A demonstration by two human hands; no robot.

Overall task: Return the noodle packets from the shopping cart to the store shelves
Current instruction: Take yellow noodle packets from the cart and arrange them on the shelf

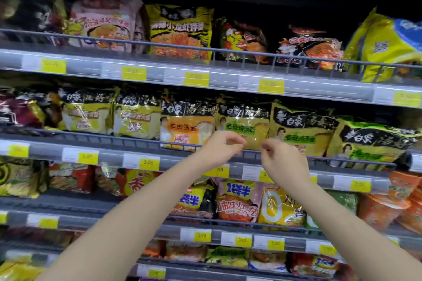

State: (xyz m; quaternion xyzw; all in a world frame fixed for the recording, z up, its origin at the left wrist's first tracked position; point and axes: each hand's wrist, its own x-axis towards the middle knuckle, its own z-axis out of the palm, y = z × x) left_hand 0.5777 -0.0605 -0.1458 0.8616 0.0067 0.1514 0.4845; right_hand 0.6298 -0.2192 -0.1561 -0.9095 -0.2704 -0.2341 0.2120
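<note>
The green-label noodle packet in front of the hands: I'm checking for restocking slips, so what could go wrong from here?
1. The green-label noodle packet leans over the wire rail; withdrawing the left hand or right hand carelessly might pull it off.
2. The orange-label packet beside it looks alike, so a misplaced packet could go unnoticed.

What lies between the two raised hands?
Head view: between left hand and right hand, only the green-labelled noodle packet and shelf rail behind show.
</note>
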